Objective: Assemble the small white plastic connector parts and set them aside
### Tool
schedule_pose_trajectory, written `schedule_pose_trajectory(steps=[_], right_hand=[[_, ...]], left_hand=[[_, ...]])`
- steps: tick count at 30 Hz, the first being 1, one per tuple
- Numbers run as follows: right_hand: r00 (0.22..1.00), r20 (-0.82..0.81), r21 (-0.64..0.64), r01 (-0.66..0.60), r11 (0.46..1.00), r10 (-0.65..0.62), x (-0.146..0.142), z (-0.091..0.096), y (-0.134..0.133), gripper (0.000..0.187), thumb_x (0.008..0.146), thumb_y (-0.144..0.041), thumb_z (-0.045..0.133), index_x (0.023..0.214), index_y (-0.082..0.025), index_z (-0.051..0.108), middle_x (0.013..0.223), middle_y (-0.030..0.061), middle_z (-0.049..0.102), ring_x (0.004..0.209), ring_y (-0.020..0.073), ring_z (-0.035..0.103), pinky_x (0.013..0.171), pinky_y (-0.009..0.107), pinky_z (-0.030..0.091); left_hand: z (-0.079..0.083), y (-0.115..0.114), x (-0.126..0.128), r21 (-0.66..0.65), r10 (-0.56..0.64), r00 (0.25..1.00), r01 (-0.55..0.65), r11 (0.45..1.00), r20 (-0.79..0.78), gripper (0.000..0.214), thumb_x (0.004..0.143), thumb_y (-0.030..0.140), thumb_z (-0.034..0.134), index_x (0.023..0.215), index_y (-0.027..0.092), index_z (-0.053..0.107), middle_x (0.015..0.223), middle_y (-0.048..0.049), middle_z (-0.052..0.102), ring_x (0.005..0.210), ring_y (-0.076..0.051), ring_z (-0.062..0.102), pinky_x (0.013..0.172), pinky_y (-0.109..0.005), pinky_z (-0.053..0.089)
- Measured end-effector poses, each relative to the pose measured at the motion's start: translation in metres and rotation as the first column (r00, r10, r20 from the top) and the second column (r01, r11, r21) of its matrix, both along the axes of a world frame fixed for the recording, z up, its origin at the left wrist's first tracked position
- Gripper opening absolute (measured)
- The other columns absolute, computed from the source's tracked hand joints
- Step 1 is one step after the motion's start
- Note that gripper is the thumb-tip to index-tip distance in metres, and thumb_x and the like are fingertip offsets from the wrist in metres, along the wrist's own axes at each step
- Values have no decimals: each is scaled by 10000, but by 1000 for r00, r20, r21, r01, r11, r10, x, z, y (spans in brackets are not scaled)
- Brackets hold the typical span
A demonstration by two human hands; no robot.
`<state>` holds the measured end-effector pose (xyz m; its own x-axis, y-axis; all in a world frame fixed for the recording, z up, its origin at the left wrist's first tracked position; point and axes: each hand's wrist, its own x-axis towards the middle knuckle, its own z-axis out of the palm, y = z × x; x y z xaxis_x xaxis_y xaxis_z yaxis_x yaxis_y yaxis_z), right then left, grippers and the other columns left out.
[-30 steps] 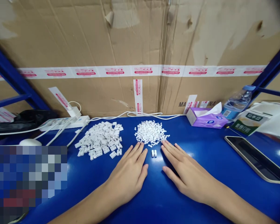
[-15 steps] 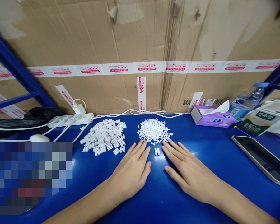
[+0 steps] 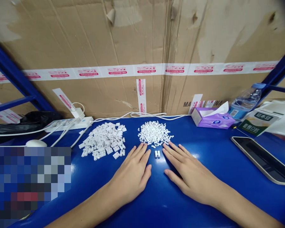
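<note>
Both palms face down on the blue tabletop (image 3: 156, 202). My left hand (image 3: 133, 172) lies flat with its fingers stretched out, between a heap of flat white plastic pieces (image 3: 104, 137) and the middle. My right hand (image 3: 186, 171) also lies flat, fingers extended and thumb apart. Between the two hands sit two small white plastic parts (image 3: 157, 154), side by side, close to the right fingertips and untouched. Just beyond the fingertips is a pile of tiny white plastic pieces (image 3: 154, 133). Neither hand holds anything.
A white power strip (image 3: 68, 123) with cables lies at the back left by a black plastic bag (image 3: 38, 122). Toward the right are a purple tissue pack (image 3: 212, 120), a water bottle (image 3: 245, 103), a green-and-white carton (image 3: 258, 122) and a phone (image 3: 263, 160). Cardboard (image 3: 109, 41) stands behind.
The view has shifted slightly, so everything appears a little further left. Both hands stay flat in the same places on the table, and the white pieces have not moved.
</note>
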<state>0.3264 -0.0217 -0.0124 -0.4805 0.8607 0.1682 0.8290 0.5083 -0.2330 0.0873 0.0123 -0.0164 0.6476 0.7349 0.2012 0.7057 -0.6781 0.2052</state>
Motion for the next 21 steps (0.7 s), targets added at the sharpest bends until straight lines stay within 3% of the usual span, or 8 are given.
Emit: schedule_pose_trajectory(steps=[6,11,14,17,21], right_hand=[[1000,-16,12,17,1000,-17,-1,2,-1,604,1020,-478,451,1542,-178,411,1592,110,381,1508,337,281,1213,609,279],[999,42,-9,20,1000,-20,-4,15,-1,633,999,-461,483,1523,-108,435,1579,149,409,1489,358,323,1196,601,309],[996,81,11,45,999,-46,-9,26,-1,547,968,-424,540,1416,-112,569,1498,175,525,1391,398,455,1098,621,411],[994,92,71,52,996,-58,-20,34,2,346,952,-318,562,1244,-170,674,1332,145,644,1184,368,589,930,577,504],[996,84,120,-19,993,9,-34,33,11,267,958,-187,524,1177,-202,676,1162,106,680,1032,294,603,822,452,496]], left_hand=[[-1,1,-1,6,1,1000,-1,1000,-1,501,1029,321,398,1472,104,486,1586,-179,387,1485,-320,338,1209,-559,314],[1,1,-1,9,2,999,-2,1000,-32,509,1034,317,383,1479,91,477,1581,-187,389,1486,-315,334,1205,-559,324],[1,1,-1,7,0,999,1,1000,-38,509,1031,304,387,1480,82,475,1580,-191,389,1483,-317,338,1203,-565,327],[0,1,-1,20,-5,999,5,1000,-33,503,1029,297,395,1475,80,481,1580,-193,391,1483,-317,343,1201,-566,328],[-3,2,-2,40,-4,1000,5,999,-27,495,1023,295,411,1463,87,497,1570,-189,413,1479,-312,353,1208,-547,326]])
